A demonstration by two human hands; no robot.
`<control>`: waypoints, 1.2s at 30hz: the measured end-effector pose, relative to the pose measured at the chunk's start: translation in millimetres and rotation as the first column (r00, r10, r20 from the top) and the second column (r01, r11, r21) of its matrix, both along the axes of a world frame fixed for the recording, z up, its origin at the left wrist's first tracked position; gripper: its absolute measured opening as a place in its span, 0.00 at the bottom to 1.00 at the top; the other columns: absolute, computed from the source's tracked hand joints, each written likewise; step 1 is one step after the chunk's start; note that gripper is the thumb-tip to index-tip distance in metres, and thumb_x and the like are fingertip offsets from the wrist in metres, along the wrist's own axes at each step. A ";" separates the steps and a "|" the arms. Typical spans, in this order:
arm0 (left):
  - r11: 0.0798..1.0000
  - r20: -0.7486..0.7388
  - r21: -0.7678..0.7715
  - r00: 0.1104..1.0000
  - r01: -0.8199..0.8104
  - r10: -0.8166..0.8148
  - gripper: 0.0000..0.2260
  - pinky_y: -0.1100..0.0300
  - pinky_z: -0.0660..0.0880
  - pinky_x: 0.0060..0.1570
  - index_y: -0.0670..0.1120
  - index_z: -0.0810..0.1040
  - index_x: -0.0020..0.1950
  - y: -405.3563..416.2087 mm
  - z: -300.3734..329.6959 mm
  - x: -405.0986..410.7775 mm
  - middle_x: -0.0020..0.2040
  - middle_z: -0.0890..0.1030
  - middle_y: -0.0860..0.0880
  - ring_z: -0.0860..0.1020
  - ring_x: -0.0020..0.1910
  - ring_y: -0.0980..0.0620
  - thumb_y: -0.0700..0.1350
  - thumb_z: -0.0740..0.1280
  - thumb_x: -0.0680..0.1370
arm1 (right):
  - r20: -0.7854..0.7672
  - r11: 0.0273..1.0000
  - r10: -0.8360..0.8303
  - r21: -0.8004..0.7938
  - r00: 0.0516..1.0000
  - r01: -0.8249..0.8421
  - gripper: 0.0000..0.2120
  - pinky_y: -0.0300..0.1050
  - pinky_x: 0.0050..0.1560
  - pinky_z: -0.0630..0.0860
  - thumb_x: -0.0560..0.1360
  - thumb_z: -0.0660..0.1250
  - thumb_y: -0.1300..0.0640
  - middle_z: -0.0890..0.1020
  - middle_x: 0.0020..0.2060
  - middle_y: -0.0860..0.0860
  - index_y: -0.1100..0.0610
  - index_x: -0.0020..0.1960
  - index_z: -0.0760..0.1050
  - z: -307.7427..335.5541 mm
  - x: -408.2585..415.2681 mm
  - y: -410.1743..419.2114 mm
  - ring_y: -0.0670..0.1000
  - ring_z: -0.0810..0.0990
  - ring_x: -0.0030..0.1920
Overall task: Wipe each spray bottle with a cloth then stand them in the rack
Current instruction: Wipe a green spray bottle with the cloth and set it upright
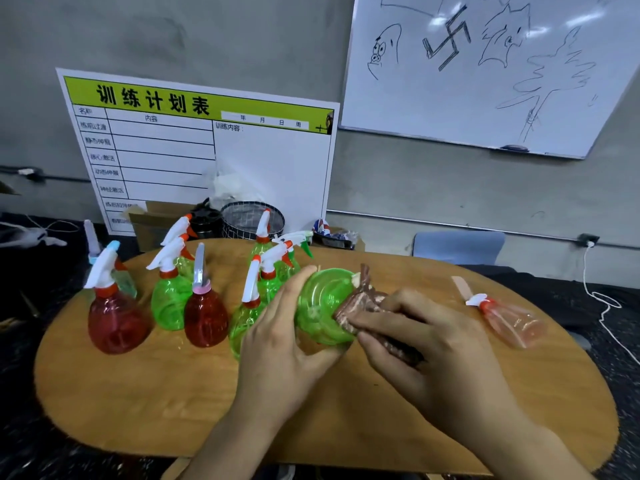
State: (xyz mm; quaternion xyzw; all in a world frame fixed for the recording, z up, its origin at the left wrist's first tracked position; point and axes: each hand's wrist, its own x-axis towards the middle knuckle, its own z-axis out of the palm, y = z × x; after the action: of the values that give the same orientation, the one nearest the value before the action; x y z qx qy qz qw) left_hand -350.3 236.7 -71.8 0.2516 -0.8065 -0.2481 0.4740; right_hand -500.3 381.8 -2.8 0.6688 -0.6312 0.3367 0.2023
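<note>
My left hand (282,327) grips a green spray bottle (322,303), tipped on its side with its round base turned toward me. My right hand (419,337) holds a brown patterned cloth (363,299) and presses it against the base of that bottle. Several more spray bottles stand upright on the left half of the wooden table: a red one (114,320), a second red one (206,315), and green ones (169,299). A pale pink bottle (509,318) lies on its side at the right. No rack can be made out for certain.
The oval wooden table (173,393) sits on a dark surface. Behind it stand a wire mesh basket (251,220), a cardboard box (152,220) and a printed schedule board (194,147). A whiteboard (485,81) hangs on the wall; a white cable (595,299) trails at right.
</note>
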 end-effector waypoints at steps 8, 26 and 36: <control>1.000 0.073 -0.015 0.997 0.008 -0.007 0.39 0.69 0.71 0.65 0.59 0.66 0.80 -2.8 -14.4 16.6 0.74 0.77 0.60 0.76 0.71 0.59 0.64 0.74 0.71 | 0.045 0.999 -0.027 -0.022 0.999 0.028 0.11 0.46 0.34 0.79 0.80 0.68 0.46 0.80 0.49 0.42 0.44 0.60 0.85 -20.1 18.1 -20.3 0.46 0.82 0.43; 0.987 0.185 0.148 0.979 0.056 -0.083 0.41 0.61 0.74 0.67 0.76 0.56 0.80 -13.0 -66.5 128.6 0.85 0.42 0.63 0.56 0.78 0.74 0.71 0.75 0.72 | 0.898 0.977 0.046 0.051 0.438 -0.207 0.11 0.35 0.37 0.71 0.75 0.73 0.50 0.85 0.45 0.47 0.43 0.55 0.88 -117.3 87.2 -92.3 0.42 0.79 0.36; 0.968 0.133 0.244 0.987 0.055 -0.090 0.31 0.59 0.69 0.75 0.73 0.64 0.79 -48.6 -97.8 133.3 0.84 0.40 0.65 0.53 0.83 0.64 0.54 0.72 0.81 | 0.959 0.972 -0.016 0.081 0.284 -0.220 0.09 0.52 0.48 0.81 0.78 0.73 0.54 0.87 0.50 0.52 0.45 0.56 0.88 -163.8 99.9 -138.9 0.54 0.86 0.47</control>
State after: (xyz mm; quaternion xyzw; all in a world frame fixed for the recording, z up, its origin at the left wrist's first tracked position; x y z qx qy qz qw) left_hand -217.0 188.1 -169.7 0.2942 -0.8113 -0.3422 0.3717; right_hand -400.4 242.9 -166.6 0.3918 -0.6127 0.6160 -0.3027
